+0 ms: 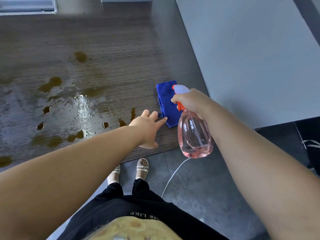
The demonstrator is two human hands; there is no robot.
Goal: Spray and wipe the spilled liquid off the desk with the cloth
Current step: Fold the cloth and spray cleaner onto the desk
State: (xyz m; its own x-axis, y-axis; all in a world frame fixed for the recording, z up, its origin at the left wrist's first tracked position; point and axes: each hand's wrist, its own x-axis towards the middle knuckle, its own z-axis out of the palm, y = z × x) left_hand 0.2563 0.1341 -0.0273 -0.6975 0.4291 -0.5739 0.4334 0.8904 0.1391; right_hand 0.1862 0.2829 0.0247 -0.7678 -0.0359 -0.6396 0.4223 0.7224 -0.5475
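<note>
Brown liquid [52, 84] lies in several puddles and drops across the dark wood-grain desk [121, 49], with a wet shiny patch [83, 108] in the middle. A folded blue cloth [167, 101] lies near the desk's right front corner. My left hand [147, 127] stretches over the desk with straight fingers, its fingertips at the cloth's near left edge. My right hand [190, 101] grips the neck of a clear pink spray bottle [195, 135] with a white and orange trigger head, held in the air above the cloth and the desk's corner.
The desk's front edge runs just before my feet [142, 167]. A white cable [173, 175] lies on the dark floor beside them. A grey wall or panel [251, 58] rises along the desk's right side. A light-coloured object [27, 6] sits at the far left corner.
</note>
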